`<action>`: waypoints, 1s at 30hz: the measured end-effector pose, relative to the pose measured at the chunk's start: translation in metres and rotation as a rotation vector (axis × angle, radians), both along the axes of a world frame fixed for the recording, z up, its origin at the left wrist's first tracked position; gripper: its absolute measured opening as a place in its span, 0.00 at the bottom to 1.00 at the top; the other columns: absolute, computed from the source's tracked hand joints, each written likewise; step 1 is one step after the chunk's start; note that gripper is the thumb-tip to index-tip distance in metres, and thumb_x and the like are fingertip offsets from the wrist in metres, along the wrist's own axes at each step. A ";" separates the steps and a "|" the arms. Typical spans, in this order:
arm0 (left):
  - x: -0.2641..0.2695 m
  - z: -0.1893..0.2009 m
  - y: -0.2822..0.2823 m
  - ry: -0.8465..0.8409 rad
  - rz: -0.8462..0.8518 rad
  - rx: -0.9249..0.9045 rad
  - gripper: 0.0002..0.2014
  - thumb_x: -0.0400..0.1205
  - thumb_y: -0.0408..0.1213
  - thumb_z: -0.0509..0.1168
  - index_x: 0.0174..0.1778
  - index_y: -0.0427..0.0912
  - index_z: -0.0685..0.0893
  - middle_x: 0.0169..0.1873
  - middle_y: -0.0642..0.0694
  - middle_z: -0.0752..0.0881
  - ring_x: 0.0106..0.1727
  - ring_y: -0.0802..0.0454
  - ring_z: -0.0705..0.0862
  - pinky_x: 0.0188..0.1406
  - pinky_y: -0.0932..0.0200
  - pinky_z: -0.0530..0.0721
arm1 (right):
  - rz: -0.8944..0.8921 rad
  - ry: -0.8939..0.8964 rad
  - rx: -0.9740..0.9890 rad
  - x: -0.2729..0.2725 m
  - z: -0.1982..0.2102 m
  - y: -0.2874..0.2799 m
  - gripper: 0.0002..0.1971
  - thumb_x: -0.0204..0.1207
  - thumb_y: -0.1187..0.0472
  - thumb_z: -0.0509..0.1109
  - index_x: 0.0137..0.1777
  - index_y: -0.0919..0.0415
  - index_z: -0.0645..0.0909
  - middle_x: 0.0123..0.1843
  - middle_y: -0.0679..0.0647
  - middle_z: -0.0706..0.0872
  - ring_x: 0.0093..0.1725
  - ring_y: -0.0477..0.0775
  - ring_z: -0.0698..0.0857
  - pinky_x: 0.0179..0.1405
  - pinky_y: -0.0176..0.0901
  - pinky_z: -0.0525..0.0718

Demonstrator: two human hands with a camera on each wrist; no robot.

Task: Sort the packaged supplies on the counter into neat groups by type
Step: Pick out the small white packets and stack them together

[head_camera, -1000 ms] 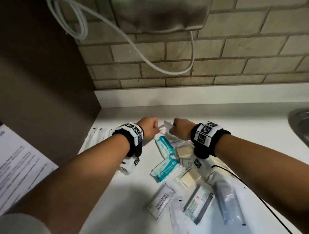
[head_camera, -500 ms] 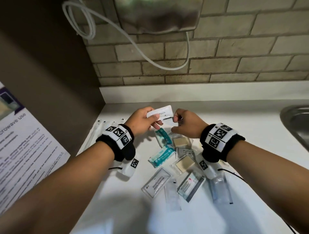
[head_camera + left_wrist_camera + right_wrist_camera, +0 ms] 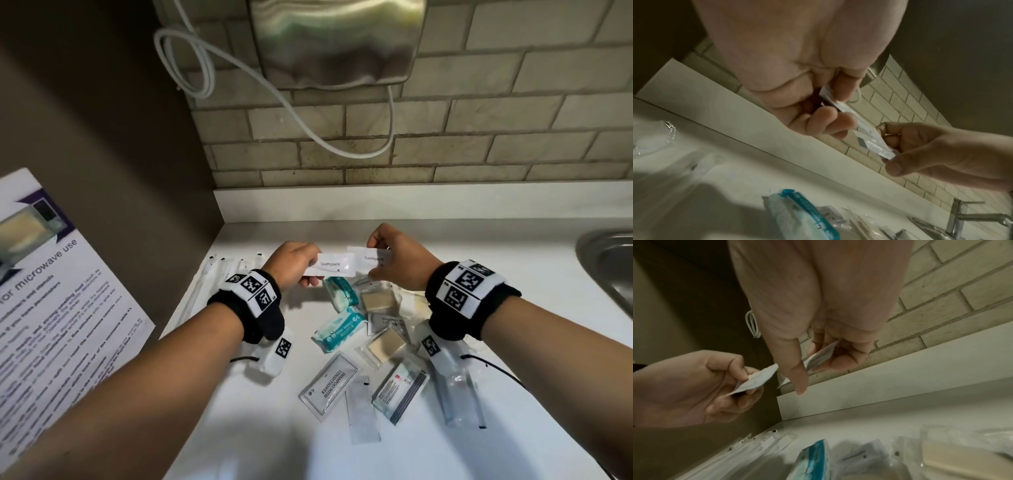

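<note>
Two white toothpaste sachets are held up above the counter (image 3: 239, 428), their inner ends overlapping: the left sachet (image 3: 330, 265) is pinched by the left hand (image 3: 291, 265), the right sachet (image 3: 373, 258) by the right hand (image 3: 399, 262). Below lie teal wipe packs (image 3: 340, 327), soap bars (image 3: 387, 344) and a shampoo sachet (image 3: 329, 385). A steel sink (image 3: 606, 263) sits at right.
</note>
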State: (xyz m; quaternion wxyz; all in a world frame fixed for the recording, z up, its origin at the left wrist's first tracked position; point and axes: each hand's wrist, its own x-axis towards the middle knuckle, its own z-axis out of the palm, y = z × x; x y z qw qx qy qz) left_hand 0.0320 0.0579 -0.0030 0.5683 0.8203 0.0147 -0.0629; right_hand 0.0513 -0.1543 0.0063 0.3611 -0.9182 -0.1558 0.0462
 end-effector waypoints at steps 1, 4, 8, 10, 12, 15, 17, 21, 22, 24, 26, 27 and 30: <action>0.000 -0.001 0.001 0.002 -0.009 0.023 0.09 0.80 0.31 0.57 0.36 0.37 0.78 0.30 0.43 0.80 0.24 0.51 0.82 0.23 0.62 0.72 | -0.006 -0.006 -0.002 0.002 0.002 -0.001 0.22 0.65 0.69 0.79 0.53 0.56 0.72 0.41 0.48 0.78 0.38 0.51 0.78 0.33 0.37 0.76; 0.003 -0.006 0.004 0.005 -0.008 0.118 0.15 0.80 0.30 0.59 0.26 0.43 0.73 0.23 0.50 0.74 0.28 0.49 0.86 0.22 0.64 0.71 | -0.022 -0.019 0.004 0.007 0.007 -0.001 0.20 0.66 0.69 0.78 0.52 0.56 0.72 0.39 0.48 0.79 0.35 0.50 0.78 0.30 0.38 0.76; 0.010 -0.014 0.009 0.015 0.024 0.198 0.16 0.79 0.29 0.61 0.27 0.47 0.82 0.22 0.49 0.83 0.31 0.48 0.86 0.25 0.65 0.73 | -0.059 -0.068 0.051 0.010 0.011 0.001 0.19 0.68 0.67 0.78 0.52 0.56 0.72 0.38 0.43 0.79 0.34 0.45 0.78 0.31 0.34 0.75; 0.012 -0.012 0.003 0.022 0.000 0.160 0.14 0.81 0.27 0.59 0.41 0.46 0.88 0.30 0.48 0.88 0.29 0.52 0.84 0.25 0.65 0.76 | -0.001 -0.069 0.040 0.011 0.013 0.006 0.19 0.67 0.64 0.80 0.54 0.57 0.76 0.43 0.45 0.79 0.37 0.41 0.76 0.34 0.33 0.74; 0.015 -0.006 -0.007 0.020 -0.020 0.069 0.15 0.83 0.27 0.55 0.48 0.43 0.88 0.33 0.46 0.88 0.28 0.52 0.82 0.24 0.63 0.75 | 0.065 -0.088 -0.028 0.013 0.013 0.013 0.21 0.65 0.61 0.82 0.56 0.58 0.79 0.49 0.48 0.79 0.42 0.45 0.77 0.40 0.36 0.74; 0.021 0.005 -0.020 0.017 -0.006 -0.156 0.17 0.84 0.31 0.51 0.47 0.36 0.88 0.34 0.33 0.86 0.28 0.45 0.78 0.22 0.60 0.71 | 0.048 -0.143 -0.069 0.016 0.010 0.022 0.23 0.64 0.60 0.83 0.57 0.58 0.81 0.52 0.51 0.77 0.47 0.50 0.77 0.46 0.38 0.73; 0.022 0.011 -0.025 0.052 -0.001 -0.263 0.21 0.86 0.39 0.49 0.52 0.29 0.85 0.38 0.29 0.85 0.28 0.44 0.77 0.22 0.59 0.69 | 0.010 -0.175 -0.043 0.019 0.011 0.023 0.23 0.64 0.59 0.84 0.59 0.58 0.81 0.52 0.51 0.75 0.47 0.50 0.76 0.47 0.37 0.73; 0.025 0.011 -0.029 0.114 -0.072 -0.192 0.28 0.86 0.58 0.53 0.51 0.35 0.85 0.36 0.41 0.85 0.25 0.52 0.80 0.23 0.62 0.72 | 0.057 -0.180 -0.069 0.022 0.010 0.022 0.24 0.63 0.56 0.84 0.59 0.57 0.83 0.50 0.52 0.77 0.47 0.50 0.78 0.50 0.41 0.79; 0.028 0.007 -0.029 0.099 -0.069 -0.131 0.22 0.86 0.54 0.58 0.53 0.36 0.84 0.36 0.43 0.85 0.25 0.53 0.80 0.24 0.63 0.73 | 0.072 -0.159 -0.062 0.022 0.009 0.021 0.25 0.61 0.56 0.85 0.58 0.57 0.83 0.49 0.51 0.78 0.47 0.50 0.79 0.50 0.42 0.80; 0.034 -0.001 -0.028 0.072 -0.044 -0.030 0.11 0.86 0.38 0.63 0.55 0.34 0.82 0.32 0.42 0.84 0.24 0.53 0.78 0.23 0.62 0.73 | 0.073 -0.096 -0.044 0.025 0.003 0.018 0.28 0.60 0.55 0.86 0.60 0.56 0.82 0.50 0.50 0.81 0.49 0.50 0.79 0.48 0.40 0.79; 0.037 -0.007 -0.023 0.060 -0.012 0.027 0.09 0.86 0.32 0.63 0.57 0.32 0.81 0.28 0.41 0.83 0.25 0.51 0.78 0.21 0.64 0.74 | 0.042 -0.007 -0.092 0.030 -0.006 0.012 0.34 0.60 0.56 0.86 0.66 0.57 0.78 0.56 0.51 0.83 0.54 0.50 0.80 0.51 0.39 0.77; 0.036 -0.009 -0.021 0.055 0.005 0.032 0.09 0.86 0.31 0.63 0.59 0.31 0.81 0.28 0.41 0.83 0.25 0.52 0.79 0.20 0.65 0.75 | 0.038 0.043 -0.169 0.034 -0.013 0.010 0.36 0.61 0.57 0.85 0.70 0.58 0.76 0.60 0.52 0.83 0.56 0.52 0.80 0.53 0.39 0.77; 0.030 -0.008 -0.015 0.042 0.034 0.066 0.09 0.86 0.30 0.63 0.61 0.37 0.79 0.30 0.42 0.84 0.18 0.61 0.80 0.18 0.68 0.76 | 0.099 0.106 -0.520 0.043 -0.031 0.012 0.33 0.72 0.60 0.77 0.76 0.58 0.70 0.73 0.55 0.78 0.70 0.57 0.78 0.66 0.44 0.77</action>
